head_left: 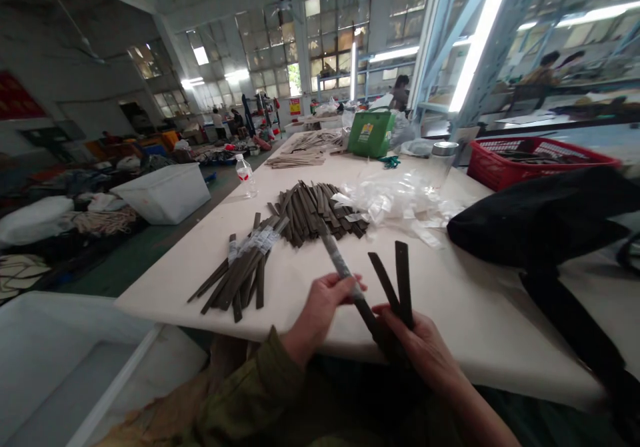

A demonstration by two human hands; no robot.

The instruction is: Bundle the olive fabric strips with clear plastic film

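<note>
Near the front edge of the pale table (295,287), my left hand (325,304) pinches a dark strip (335,254) partly covered by a clear plastic sleeve. That strip runs down toward my right hand (417,340), which is closed around two other dark strips (403,274) fanned upward. Its lower end is dark and hard to make out. Beyond my hands lies a large heap of dark strips (305,210). Left of my hands, several strips with plastic around them form a crossed pile (245,267). Clear plastic sleeves (400,200) lie in a loose heap right of the strips.
A black bag (530,220) with a strap lies on the right, before a red basket (535,160). Farther back are a green bag (371,134), a jar (443,164) and a bottle (244,174). White bins (165,194) stand left of the table. People sit in the background.
</note>
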